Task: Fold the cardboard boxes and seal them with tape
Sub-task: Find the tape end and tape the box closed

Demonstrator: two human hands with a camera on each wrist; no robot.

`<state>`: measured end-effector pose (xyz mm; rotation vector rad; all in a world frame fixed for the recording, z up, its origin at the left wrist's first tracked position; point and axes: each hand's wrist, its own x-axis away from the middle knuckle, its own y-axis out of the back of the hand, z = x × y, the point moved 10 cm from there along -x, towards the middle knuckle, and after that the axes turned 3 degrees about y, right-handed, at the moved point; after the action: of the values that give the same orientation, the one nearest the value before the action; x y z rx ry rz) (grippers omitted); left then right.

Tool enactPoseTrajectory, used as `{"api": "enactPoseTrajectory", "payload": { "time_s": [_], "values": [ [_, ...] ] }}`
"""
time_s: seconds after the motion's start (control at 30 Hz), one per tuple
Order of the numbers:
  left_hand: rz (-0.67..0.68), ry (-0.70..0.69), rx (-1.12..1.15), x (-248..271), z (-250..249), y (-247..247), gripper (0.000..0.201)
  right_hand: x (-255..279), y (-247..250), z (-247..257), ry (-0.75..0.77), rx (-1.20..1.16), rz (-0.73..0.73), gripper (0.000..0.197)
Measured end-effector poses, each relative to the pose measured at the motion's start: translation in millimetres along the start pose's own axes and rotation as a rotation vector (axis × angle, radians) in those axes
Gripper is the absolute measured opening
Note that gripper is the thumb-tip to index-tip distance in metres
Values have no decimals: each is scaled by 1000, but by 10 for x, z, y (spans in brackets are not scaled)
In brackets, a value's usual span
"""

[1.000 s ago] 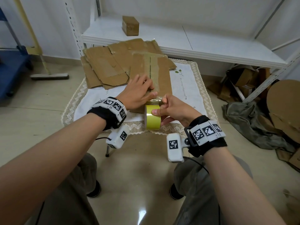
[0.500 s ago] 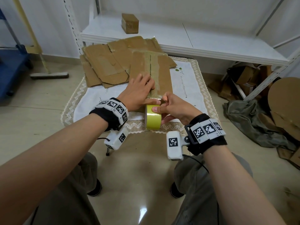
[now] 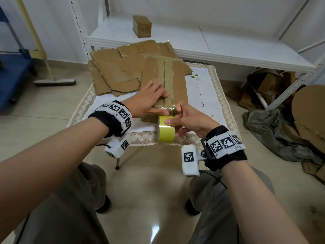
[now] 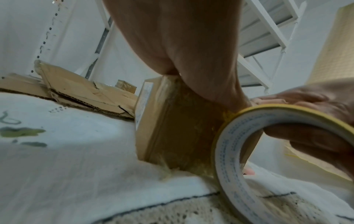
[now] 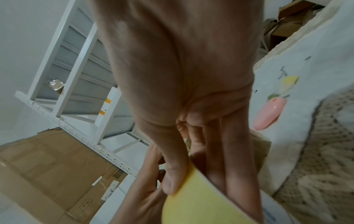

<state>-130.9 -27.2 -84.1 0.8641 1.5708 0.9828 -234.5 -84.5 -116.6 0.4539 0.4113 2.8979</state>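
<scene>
A folded brown cardboard box lies on the small table, with clear tape run along its centre seam. My left hand lies flat on the box top, its thumb pressing the tape at the near edge. My right hand grips the yellow tape roll just below that edge, thumb on the outside and fingers through the core. A short tape strip spans from roll to box.
Flattened cardboard sheets lie at the table's back left on the white lace cloth. A small taped box stands on the white shelf behind. Cardboard scraps and grey cloth lie on the floor right, a broom left.
My left hand has slid a little toward me, bringing the thumb onto the tape at the box's near edge. The right hand and roll have barely moved.
</scene>
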Motion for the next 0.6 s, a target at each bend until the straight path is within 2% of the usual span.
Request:
{"api": "enactPoseTrajectory", "payload": {
  "time_s": [0.2,0.5,0.6],
  "values": [
    [-32,-7,-42,14,-29,-11,84,-15,-20,4,4,39,-10,45],
    [86,55,10,41,-63,30,69,35,-63,-12,23,1,-6,54],
    [124,99,7,56,-74,42,80,40,-66,-18,25,10,-2,57]
  ]
}}
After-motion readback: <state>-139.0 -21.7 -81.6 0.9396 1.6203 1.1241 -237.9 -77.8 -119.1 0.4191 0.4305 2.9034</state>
